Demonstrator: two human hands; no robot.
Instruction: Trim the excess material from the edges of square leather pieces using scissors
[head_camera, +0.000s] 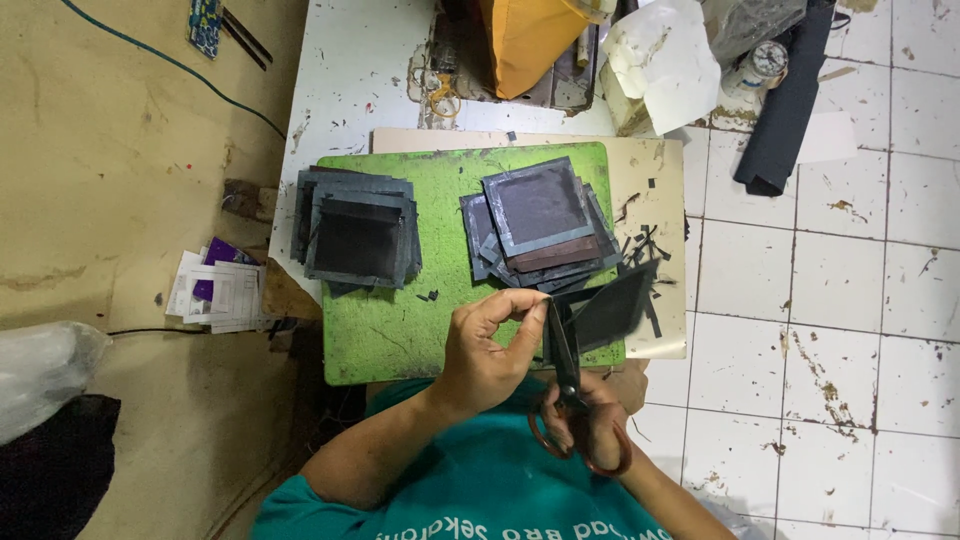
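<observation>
— What has the left hand (487, 345) got?

— Its fingertips are pinched shut on the near corner of a dark square piece (612, 308), holding it up off the green cutting mat (385, 335), just over the mat's near right corner. I'd say it's lifted like that so the blades can reach its edge freely.

— And the right hand (592, 430)?

— Closed through the reddish loops of a pair of scissors (566, 375), down close to the teal shirt (490, 490). The blades point away from the body and meet the piece right beside the left fingertips. Whether they're biting or only resting there, I cannot tell.

— How does the piece look?

— Thin, flat, nearly black, stiff enough to stand out from the fingers without drooping, tilted edge-up toward the right.

— What's around?

— Dark offcut slivers (640, 245) lie scattered just beyond it, on the mat's right edge and the pale board (660, 180) beneath. Further out sit two piles: a fanned stack (538, 220) with grey-bordered squares in the middle, and a neater stack (357, 232) at the left. Likely sorted that way, one done, one waiting, though I can't say which is which.
</observation>
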